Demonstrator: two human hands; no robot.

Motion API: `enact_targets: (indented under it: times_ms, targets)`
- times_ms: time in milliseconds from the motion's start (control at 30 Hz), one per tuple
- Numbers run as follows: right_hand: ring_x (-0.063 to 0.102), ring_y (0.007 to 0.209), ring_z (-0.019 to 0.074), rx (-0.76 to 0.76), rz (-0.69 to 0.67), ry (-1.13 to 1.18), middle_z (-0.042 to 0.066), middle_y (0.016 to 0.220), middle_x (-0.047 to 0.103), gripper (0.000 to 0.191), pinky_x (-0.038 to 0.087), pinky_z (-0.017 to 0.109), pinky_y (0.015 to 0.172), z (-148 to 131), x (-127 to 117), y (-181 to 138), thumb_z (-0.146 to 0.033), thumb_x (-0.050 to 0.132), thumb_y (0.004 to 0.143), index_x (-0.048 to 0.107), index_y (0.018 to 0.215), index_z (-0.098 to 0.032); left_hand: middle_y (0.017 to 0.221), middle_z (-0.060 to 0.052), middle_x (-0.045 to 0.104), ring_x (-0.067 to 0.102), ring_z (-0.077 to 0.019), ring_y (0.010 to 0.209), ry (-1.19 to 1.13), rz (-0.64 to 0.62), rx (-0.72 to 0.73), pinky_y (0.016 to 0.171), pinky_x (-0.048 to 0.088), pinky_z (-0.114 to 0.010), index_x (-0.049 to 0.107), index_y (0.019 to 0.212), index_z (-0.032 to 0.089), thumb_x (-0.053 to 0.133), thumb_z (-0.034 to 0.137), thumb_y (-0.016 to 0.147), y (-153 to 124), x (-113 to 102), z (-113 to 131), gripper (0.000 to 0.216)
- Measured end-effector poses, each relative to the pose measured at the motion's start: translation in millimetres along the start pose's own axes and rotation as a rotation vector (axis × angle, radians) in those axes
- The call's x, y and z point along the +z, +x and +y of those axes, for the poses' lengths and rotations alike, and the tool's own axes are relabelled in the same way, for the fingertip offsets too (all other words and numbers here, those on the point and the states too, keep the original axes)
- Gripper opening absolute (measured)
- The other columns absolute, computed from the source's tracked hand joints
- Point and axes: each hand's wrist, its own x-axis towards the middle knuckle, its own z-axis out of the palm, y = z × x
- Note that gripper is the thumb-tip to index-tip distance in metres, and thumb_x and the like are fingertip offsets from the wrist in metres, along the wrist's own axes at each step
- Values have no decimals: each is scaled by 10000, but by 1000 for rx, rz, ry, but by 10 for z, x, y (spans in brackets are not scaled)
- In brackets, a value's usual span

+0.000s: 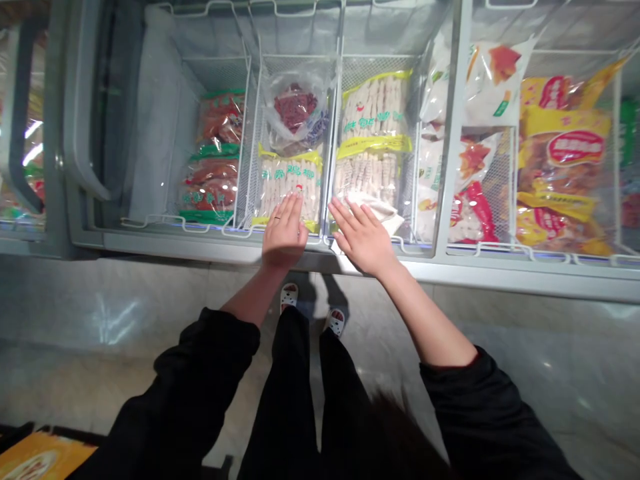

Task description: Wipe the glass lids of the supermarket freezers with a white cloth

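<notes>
My left hand (286, 230) is held flat with its fingers stretched out, over the front edge of a chest freezer (240, 248). Under its fingertips lies a yellow-edged bag of pale frozen sticks (291, 177); I cannot tell whether they touch. My right hand (363, 233) is spread open beside it, with nothing in its grasp. Near its fingers are a crumpled white bag (383, 212) and a bag of pale ridged sticks (367, 177). A clear bag of dark red pieces (296, 110) sits behind the left hand.
Wire baskets divide the freezer. Green-edged packs of reddish meat (213, 180) lie to the left, white bags (493, 80) and yellow-red bags (560, 157) to the right. A grey handle frame (85, 100) stands at left. An orange box (45, 457) is at bottom left on the floor side.
</notes>
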Motion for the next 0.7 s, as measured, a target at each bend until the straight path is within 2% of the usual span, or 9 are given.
enact_targets:
  times_ms: [67, 133, 233, 333, 467, 567, 700]
  targets:
    - [261, 1672, 264, 5, -14, -4, 5, 1786, 320, 660, 245, 513, 1372, 171, -52, -192, -462, 292, 1135, 205, 1753, -244, 1690, -127, 493, 417, -278, 1606, 9, -6, -8, 1359, 324, -485, 457, 1649, 149, 494, 96, 962, 1, 2, -3, 690]
    - [257, 1672, 287, 93, 29, -20, 33, 1787, 321, 679, 252, 549, 1363, 392, -80, -290, -488, 284, 1134, 199, 1754, -225, 1695, -123, 485, 414, -275, 1608, 17, -6, -11, 1354, 333, -491, 453, 1654, 165, 489, 90, 962, 3, 1, -5, 697]
    - [224, 1679, 327, 258, 114, -58, 73, 1804, 269, 716, 250, 622, 1347, 604, -51, -182, -492, 265, 1131, 94, 1763, -200, 1698, -125, 479, 408, -274, 1611, 26, -6, 8, 1352, 333, -488, 446, 1659, 163, 492, 84, 955, 7, -3, -10, 710]
    - [215, 1682, 327, 273, 160, -57, 68, 1809, 254, 716, 249, 627, 1350, 530, 24, 90, -463, 251, 1132, 22, 1762, -210, 1694, -136, 482, 411, -284, 1609, 41, -11, 15, 1349, 335, -491, 444, 1659, 153, 506, 87, 946, 9, -8, -21, 719]
    - [222, 1682, 296, 124, 135, -3, 27, 1803, 266, 706, 239, 584, 1370, 200, 46, 250, -409, 290, 1125, 48, 1764, -231, 1698, -139, 476, 411, -279, 1608, 46, -8, 39, 1350, 327, -479, 448, 1650, 138, 503, 105, 955, 4, -8, -42, 698]
    - [238, 1679, 272, 24, 30, 7, 21, 1795, 280, 665, 242, 526, 1377, 60, -9, 80, -391, 316, 1125, 208, 1750, -195, 1701, -133, 474, 410, -262, 1610, 39, 12, 54, 1351, 324, -466, 449, 1647, 141, 496, 113, 956, -6, -3, -58, 694]
    - [255, 1674, 270, 16, -29, 8, 26, 1783, 310, 636, 259, 515, 1369, 181, -75, -285, -413, 317, 1131, 307, 1726, -188, 1680, -140, 502, 436, -258, 1595, 35, 32, 56, 1344, 343, -453, 479, 1626, 126, 502, 103, 935, -17, 9, -57, 691]
